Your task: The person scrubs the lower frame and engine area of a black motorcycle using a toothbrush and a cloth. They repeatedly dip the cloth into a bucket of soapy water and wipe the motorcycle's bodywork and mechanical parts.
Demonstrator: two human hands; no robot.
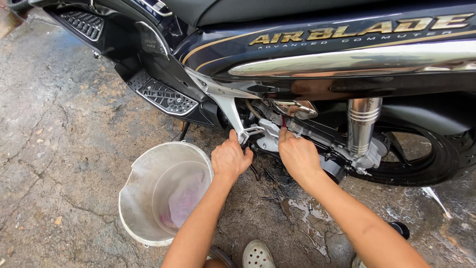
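Beside dented bucket (148, 198), glossy scooter (317, 59)

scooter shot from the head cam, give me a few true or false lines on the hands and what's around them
1. Both hands are at the scooter's engine area. True: the left hand is at the silver footpeg bracket, the right hand beside it.
2. The right hand holds a thin red-handled tool. True.
3. The bucket lies tipped over on the scooter's seat. False: it stands on the concrete ground, left of the left arm.
4. The ground is dry everywhere. False: a wet patch lies under the right arm.
5. The rear wheel is off. False: it is mounted.
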